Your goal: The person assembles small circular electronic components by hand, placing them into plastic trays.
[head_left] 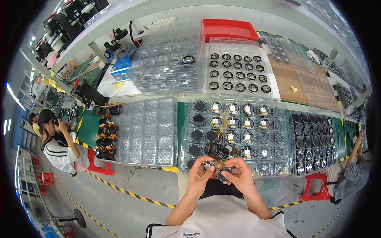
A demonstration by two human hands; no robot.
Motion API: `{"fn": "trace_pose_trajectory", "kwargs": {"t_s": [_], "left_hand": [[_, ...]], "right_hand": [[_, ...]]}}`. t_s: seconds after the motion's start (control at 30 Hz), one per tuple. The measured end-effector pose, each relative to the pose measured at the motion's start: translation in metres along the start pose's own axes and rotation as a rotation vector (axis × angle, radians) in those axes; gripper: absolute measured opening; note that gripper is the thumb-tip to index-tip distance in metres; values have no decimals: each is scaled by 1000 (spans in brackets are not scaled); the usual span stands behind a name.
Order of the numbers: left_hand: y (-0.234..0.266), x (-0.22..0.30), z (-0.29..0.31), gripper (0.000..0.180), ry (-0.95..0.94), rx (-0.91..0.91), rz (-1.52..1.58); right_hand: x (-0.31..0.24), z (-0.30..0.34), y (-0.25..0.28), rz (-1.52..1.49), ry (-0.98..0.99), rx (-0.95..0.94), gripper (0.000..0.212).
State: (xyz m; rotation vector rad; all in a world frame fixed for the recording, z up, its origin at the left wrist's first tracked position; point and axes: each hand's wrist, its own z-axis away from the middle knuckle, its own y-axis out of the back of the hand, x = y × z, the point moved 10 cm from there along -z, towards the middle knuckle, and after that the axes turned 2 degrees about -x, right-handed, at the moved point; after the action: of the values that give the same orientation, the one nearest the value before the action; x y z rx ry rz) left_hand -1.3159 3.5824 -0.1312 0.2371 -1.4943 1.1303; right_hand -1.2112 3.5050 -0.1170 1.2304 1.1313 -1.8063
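- The left hand (199, 174) has its thumb and fingers clamped on a round metal-rimmed part (209, 165), held between the fingertips.
- The right hand (243, 175) has its thumb and fingers closed on a dark disc (225, 175), just right of the left fingertips; I cannot tell whether the 2 pieces touch.
- Just beyond both sets of fingertips, a leaning row of dark discs (216, 150) lies on the middle clear tray (281, 135).
- Farther beyond the fingers, the same tray carries white-labelled discs (249, 110) in its cells.
- Left of the left fingers lies another clear tray (145, 133), with stacks of black round parts (106, 142) showing orange bits along its far side.
- Right of the right fingers, a third tray's dark discs (308, 142) sit in rows.
- Well beyond the fingers, 20 discs (240, 87) stand in 4 rows of 5, with a red bin (230, 30) behind them and a pile of clear trays (166, 75) to their left.
- Well left of the left fingers, a co-worker (59, 152) sits near a red stool (99, 164).
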Motion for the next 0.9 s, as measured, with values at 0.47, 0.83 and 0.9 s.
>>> {"fn": "trace_pose_trajectory", "kwargs": {"t_s": [0.47,0.83,0.9], "left_hand": [[-12,9,2,27,0,-103,-61],[-5,8,3,24,-54,-59,-56],[-6,8,3,23,-54,-48,-49]], "right_hand": [[-7,4,-1,-8,6,-10,31],[-8,5,-1,3,28,-5,32],[-7,5,-1,5,14,-3,32]]}}
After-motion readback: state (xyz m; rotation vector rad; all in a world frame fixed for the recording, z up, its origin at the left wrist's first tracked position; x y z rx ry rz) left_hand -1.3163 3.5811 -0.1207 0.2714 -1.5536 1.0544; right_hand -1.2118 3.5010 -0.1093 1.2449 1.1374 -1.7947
